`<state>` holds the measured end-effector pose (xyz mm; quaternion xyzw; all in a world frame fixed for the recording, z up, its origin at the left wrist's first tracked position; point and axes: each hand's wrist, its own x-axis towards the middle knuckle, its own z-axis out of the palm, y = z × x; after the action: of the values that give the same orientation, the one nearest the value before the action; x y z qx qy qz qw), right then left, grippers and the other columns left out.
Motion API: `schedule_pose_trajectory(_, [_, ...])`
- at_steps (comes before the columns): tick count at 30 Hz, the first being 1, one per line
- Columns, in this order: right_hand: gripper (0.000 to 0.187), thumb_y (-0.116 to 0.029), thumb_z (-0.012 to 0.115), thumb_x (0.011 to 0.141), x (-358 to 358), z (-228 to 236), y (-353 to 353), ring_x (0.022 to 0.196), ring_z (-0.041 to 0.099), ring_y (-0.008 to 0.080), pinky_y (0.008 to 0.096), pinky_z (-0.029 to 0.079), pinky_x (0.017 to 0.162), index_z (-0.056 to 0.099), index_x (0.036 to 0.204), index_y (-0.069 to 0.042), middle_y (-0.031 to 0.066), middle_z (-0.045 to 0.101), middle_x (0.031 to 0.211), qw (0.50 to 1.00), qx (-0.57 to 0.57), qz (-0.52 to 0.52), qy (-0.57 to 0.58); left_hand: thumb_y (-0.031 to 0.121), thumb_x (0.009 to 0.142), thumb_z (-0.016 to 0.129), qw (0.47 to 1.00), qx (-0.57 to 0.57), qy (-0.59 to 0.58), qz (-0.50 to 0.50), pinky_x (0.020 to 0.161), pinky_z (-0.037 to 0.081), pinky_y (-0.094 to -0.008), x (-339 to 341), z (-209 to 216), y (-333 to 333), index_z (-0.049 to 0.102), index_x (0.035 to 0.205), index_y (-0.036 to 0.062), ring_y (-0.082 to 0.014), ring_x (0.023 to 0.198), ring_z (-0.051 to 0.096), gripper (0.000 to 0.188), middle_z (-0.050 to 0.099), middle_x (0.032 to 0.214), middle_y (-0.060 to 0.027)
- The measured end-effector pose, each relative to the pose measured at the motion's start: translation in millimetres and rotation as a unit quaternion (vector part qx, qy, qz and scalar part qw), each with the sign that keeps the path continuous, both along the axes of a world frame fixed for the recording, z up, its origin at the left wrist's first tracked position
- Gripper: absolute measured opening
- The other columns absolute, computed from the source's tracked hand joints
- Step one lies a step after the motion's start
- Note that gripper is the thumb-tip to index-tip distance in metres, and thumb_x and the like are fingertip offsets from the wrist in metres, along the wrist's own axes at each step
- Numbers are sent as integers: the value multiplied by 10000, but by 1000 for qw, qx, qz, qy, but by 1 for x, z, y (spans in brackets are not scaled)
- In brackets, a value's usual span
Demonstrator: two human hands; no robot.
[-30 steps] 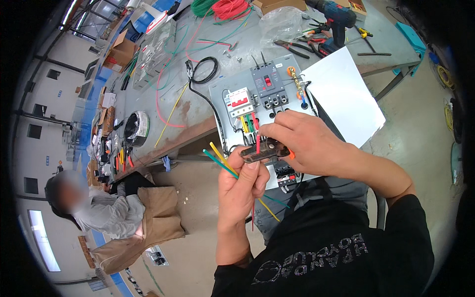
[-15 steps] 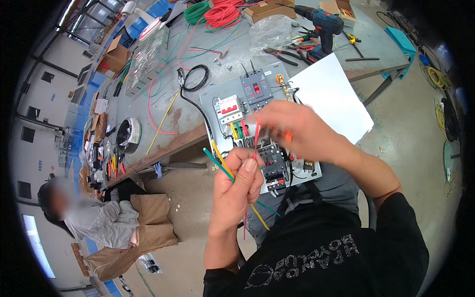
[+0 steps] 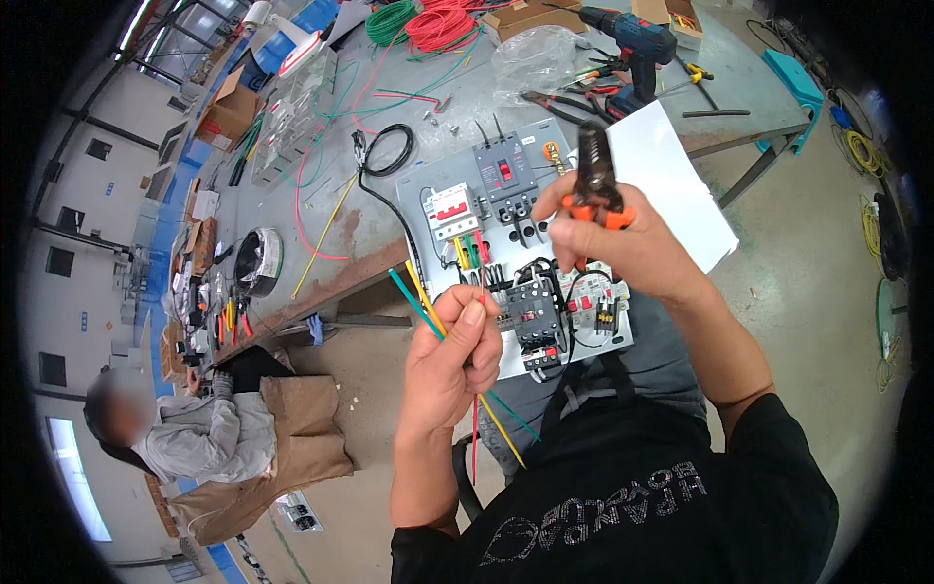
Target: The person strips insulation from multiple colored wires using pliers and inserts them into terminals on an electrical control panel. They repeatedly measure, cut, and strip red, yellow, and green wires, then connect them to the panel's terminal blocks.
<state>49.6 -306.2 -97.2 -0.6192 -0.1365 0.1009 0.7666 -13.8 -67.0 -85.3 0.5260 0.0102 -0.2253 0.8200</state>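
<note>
My left hand (image 3: 452, 341) is closed round several wires at the near left of a grey mounting plate (image 3: 413, 195). A green wire (image 3: 413, 302) and a yellow wire (image 3: 503, 433) run through the fist, and a red wire (image 3: 475, 438) hangs below it. A thin copper-coloured end rises from the pinched thumb and finger. Wire strippers (image 3: 596, 165) with orange handles and a dark head sit in my right hand (image 3: 623, 243), raised over the plate. The plate carries a black contactor (image 3: 535, 316), a white breaker (image 3: 450, 214) with red levers and a dark breaker (image 3: 506, 167).
On the grey workbench (image 3: 302, 234) lie red wire coils (image 3: 443, 31), pliers (image 3: 559, 105), a cordless drill (image 3: 637, 49) and a black cable loop (image 3: 389, 151). White paper (image 3: 662, 185) lies right of the plate. Another person (image 3: 209, 438) sits at the left.
My right hand has moved up and right, away from my left hand, and the wire strippers now point upward. My left hand has shifted slightly left with the wires.
</note>
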Motion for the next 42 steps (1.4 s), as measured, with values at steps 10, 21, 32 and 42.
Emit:
schedule_pose_trajectory(10, [362,-240,775,892,43,38,33,910,601,85,246,488,815,666,1134,7,22,645,895,973,-104,148,-145,310,1091,444,994,51,-1,-97,411,208,-212,9,3,-7,506,1151,34,-41,467,264,289,422,648,-2])
schedule_pose_trajectory(21, [223,-226,692,917,34,40,28,755,501,115,298,442,704,624,944,-15,25,585,787,962,-121,153,-190,486,1093,354,997,7,-9,-75,422,226,-215,6,-3,-4,508,1253,-16,-43,485,278,549,402,653,10])
schedule_pose_trajectory(32, [222,-227,673,966,32,-1,17,806,530,80,257,452,722,616,1018,-19,-6,577,855,987,-60,87,-122,318,1086,467,998,-20,20,-62,442,241,-193,11,-14,-2,556,1203,50,-40,534,304,307,438,734,16])
schedule_pose_trajectory(42, [371,-382,643,977,25,6,17,735,585,209,354,488,710,667,1089,-29,87,633,820,970,-169,9,-177,249,1088,475,996,67,-43,38,404,207,-188,16,-11,-3,552,1279,34,-29,472,267,298,371,646,40])
